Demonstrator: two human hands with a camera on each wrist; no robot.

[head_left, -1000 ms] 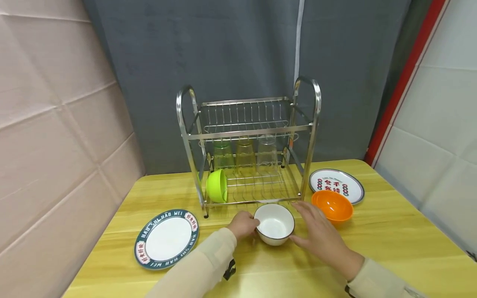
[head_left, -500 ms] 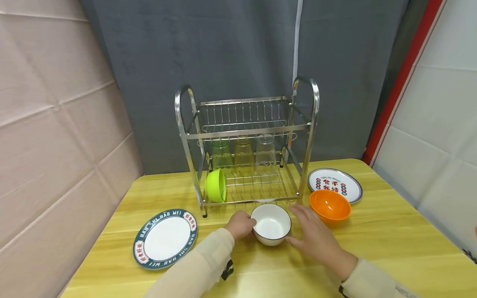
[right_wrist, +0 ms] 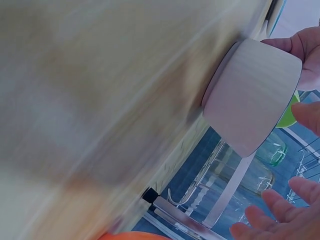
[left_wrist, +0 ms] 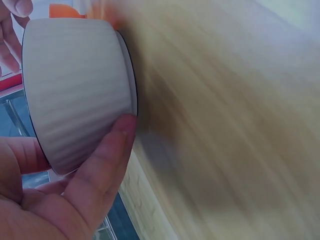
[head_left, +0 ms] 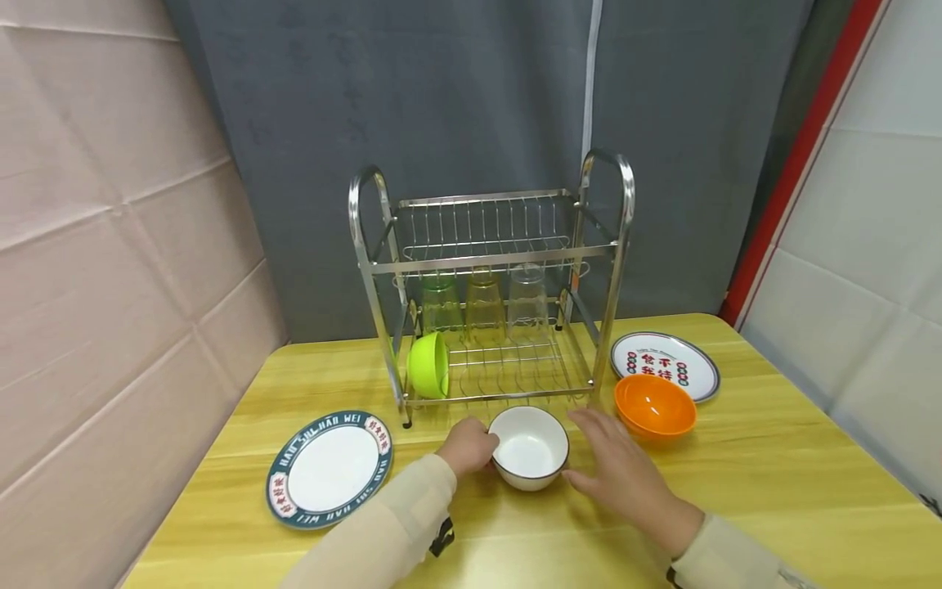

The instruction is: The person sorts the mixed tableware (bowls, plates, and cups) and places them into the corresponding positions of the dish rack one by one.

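White bowl (head_left: 528, 447) sits on the surface (head_left: 773, 483). Left hand (head_left: 468, 447) grips its side, fingers curled. Right hand (head_left: 625, 474) hovers beside it, fingers straight.

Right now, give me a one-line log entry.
left hand: grips white bowl | right hand: open beside it, apart | bowl: on table, before dish rack

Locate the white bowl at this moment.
In the head view the white bowl sits on the table just in front of the dish rack, gripped by the left hand, with the right hand open beside it and the orange bowl to its right.
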